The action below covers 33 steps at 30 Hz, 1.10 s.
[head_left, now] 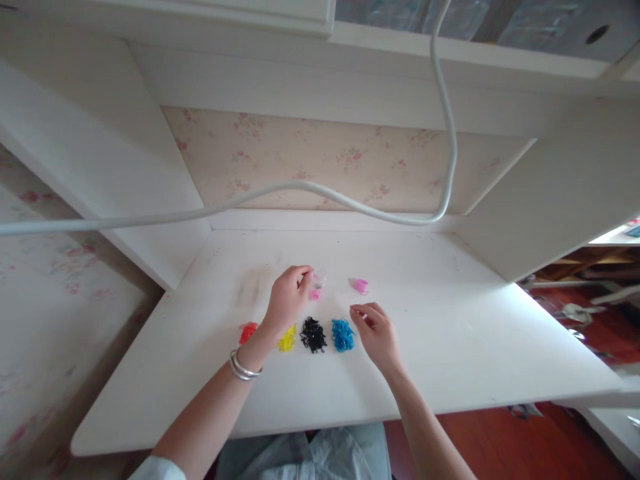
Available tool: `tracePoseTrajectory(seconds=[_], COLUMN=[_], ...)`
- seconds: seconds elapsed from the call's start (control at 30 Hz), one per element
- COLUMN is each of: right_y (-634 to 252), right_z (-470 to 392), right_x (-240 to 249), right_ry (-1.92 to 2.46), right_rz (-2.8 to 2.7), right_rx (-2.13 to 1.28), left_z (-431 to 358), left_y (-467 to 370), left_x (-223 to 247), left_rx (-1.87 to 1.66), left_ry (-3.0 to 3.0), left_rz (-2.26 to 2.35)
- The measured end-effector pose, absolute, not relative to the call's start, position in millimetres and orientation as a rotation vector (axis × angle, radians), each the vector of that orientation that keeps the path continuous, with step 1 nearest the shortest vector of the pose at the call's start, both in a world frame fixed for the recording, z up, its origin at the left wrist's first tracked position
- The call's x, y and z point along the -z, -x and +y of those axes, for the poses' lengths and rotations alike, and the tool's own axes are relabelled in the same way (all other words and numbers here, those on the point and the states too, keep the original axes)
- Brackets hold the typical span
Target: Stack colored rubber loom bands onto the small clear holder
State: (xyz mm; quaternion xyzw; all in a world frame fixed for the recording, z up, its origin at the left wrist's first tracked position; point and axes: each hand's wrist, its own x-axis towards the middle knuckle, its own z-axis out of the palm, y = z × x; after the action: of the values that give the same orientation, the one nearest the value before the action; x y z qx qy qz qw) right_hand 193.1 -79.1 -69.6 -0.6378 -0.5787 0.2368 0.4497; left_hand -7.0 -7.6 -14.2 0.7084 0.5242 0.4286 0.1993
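Observation:
My left hand (290, 298) pinches a small clear plastic container (321, 276) by its edge, above the desk. A bit of pink (314, 294) shows just below it; I cannot tell whether it lies inside or on the desk. My right hand (376, 331) is held with fingertips together beside the blue pile; anything between them is too small to make out. Small loops like rubber bands lie in separate piles: red (248, 332), yellow (287, 339), black (313, 335) and blue (343, 335). My left wrist partly covers the red and yellow ones. Beyond my right hand sits a pink object (361, 286).
A white desk (450, 347) carries everything, with side panels and a shelf above. In front of the floral back wall hangs a thick white cable (310, 187), crossing the view above my hands. The desk's front edge runs close to my lap.

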Motion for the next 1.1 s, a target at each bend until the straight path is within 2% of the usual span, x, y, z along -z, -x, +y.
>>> tracePoseTrajectory(seconds=[0.17, 0.5, 1.1], right_y=[-217.4, -241.7, -244.7], right_z=[-110.9, -129.4, -137.7], right_x=[91.3, 98.7, 108.6], right_ry=[1.593, 1.603, 1.677], right_rz=[-1.290, -1.138, -1.126], right_rx=[-0.702, -0.729, -0.677], left_z=[11.8, 16.0, 32.2], left_y=[-7.8, -14.8, -12.2], left_x=[17.7, 18.6, 17.9], left_rx=[-1.111, -0.993, -1.192], left_ry=[-2.163, -2.208, -1.980], left_rz=[1.516, 1.586, 1.407])
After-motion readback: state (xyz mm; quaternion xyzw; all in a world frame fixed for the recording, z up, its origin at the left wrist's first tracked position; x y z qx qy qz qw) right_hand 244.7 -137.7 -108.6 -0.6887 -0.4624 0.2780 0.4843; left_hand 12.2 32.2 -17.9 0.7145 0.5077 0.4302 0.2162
